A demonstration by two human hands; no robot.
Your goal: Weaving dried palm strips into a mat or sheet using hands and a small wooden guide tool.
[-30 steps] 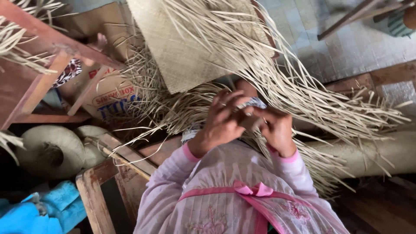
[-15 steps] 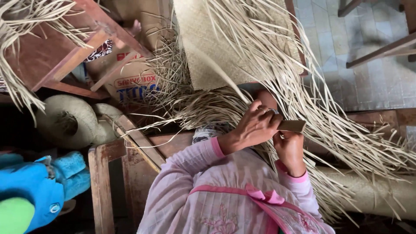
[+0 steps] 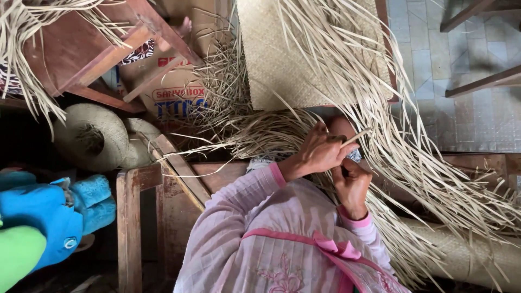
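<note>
The left hand [image 3: 320, 152] is pinched shut on a pale straw strip [image 3: 355, 137], fingers curled over it, the strip's end poking out up and to the right past the fingertips. Just below, the right hand [image 3: 351, 184] is curled closed too, touching the left hand's underside; whether it grips a strand of its own I cannot tell. The strip sits right at the edge of the loose straw strands [image 3: 423, 163] that spill down and to the right from the woven mat [image 3: 282, 65] above the hands. Both pink sleeves [image 3: 244, 201] run down to the striped pink garment at the bottom. To the left stands a wooden frame [image 3: 127, 217], above it a woven straw hat [image 3: 89, 135], a cardboard box [image 3: 173, 92] and a reddish wooden stool [image 3: 92, 49]. Blue cloth [image 3: 49, 211] fills the lower left; a rolled mat [image 3: 467, 255] lies lower right.
</note>
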